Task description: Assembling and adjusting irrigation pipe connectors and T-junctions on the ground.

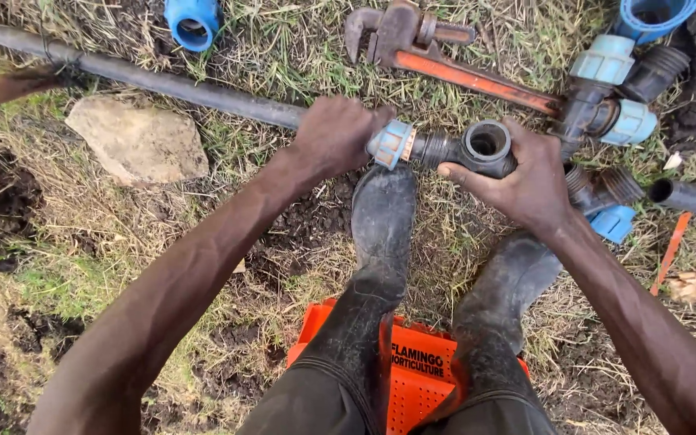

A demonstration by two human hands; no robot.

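Observation:
My left hand is closed around the end of a long black pipe, right beside the pale blue nut of a black compression fitting. My right hand grips the black tee body of that fitting from the right, its open socket facing up. Both hands hold the joint just above my black rubber boots.
A rusty red pipe wrench lies on the grass behind the fitting. More blue-and-black fittings cluster at the right, a blue cap at top left. A flat stone lies left, an orange crate under my legs.

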